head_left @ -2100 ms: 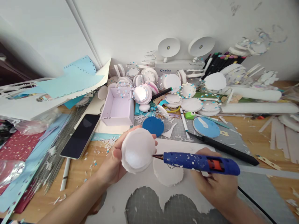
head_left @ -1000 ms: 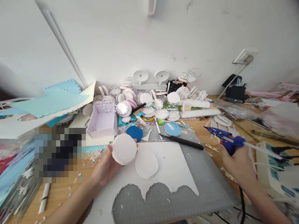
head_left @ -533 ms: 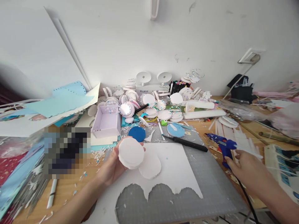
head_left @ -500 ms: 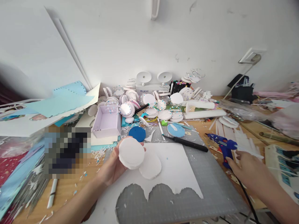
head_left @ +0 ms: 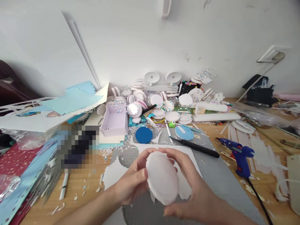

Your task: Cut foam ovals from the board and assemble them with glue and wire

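Note:
Both of my hands hold a round white paper piece (head_left: 162, 178) above the grey cutting mat (head_left: 217, 187). My left hand (head_left: 132, 181) grips its left edge, thumb on the face. My right hand (head_left: 191, 190) curls round its right and lower edge. A white sheet (head_left: 117, 170) with cut-out curves lies under the hands. The blue glue gun (head_left: 237, 154) stands alone on the table to the right, its black cord (head_left: 260, 200) trailing toward me.
A black knife-like tool (head_left: 197, 147), a dark blue disc (head_left: 143, 135) and a light blue disc (head_left: 184, 132) lie beyond the mat. A lilac open box (head_left: 114, 123), piles of white discs (head_left: 172, 114), markers and coloured paper sheets (head_left: 72, 100) crowd the back and left.
My right hand set the glue gun down on the table at the right, came back and took hold of the white paper piece together with my left hand. The view shifted slightly.

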Action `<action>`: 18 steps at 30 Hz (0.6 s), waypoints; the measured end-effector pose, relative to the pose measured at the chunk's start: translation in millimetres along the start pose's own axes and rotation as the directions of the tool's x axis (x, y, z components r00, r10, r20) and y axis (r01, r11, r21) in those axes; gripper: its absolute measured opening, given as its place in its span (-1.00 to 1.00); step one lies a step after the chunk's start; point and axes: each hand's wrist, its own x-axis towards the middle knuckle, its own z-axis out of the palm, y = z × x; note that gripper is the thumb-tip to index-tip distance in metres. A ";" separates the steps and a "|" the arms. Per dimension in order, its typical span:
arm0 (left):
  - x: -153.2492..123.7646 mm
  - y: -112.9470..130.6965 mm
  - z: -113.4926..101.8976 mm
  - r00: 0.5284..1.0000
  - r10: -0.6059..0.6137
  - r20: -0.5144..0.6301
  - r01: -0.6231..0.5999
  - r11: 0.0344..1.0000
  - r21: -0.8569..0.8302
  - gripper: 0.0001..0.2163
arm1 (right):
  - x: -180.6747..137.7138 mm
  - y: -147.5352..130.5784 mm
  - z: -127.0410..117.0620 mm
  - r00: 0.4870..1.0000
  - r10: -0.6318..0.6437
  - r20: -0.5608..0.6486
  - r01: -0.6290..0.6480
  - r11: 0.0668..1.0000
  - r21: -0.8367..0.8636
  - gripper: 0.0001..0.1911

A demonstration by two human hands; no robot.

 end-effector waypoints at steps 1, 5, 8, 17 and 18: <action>-0.9 0.2 2.2 1.000 -0.002 -0.010 0.002 1.000 0.019 -0.43 | 2.6 2.4 5.7 1.000 0.008 0.003 -0.008 0.999 0.049 0.02; -8.0 25.2 -11.9 0.997 0.047 -0.068 -0.015 0.914 0.406 -0.38 | 5.2 21.8 12.8 0.995 0.007 -0.098 0.000 0.997 0.075 0.00; -21.5 65.3 -50.7 0.842 0.458 -0.287 0.162 0.292 0.943 -0.58 | 1.6 39.8 7.5 0.979 0.022 -0.201 -0.014 0.999 0.041 0.00; -68.4 124.2 -147.2 0.504 0.749 -0.430 0.790 -0.199 0.580 -0.34 | -9.5 59.1 -4.9 0.946 0.129 -0.298 -0.134 0.991 0.003 -0.07; -69.5 124.8 -147.8 0.511 0.738 -0.441 0.796 -0.213 0.566 -0.35 | -9.5 58.7 -4.9 0.942 0.139 -0.306 -0.143 0.990 0.007 -0.07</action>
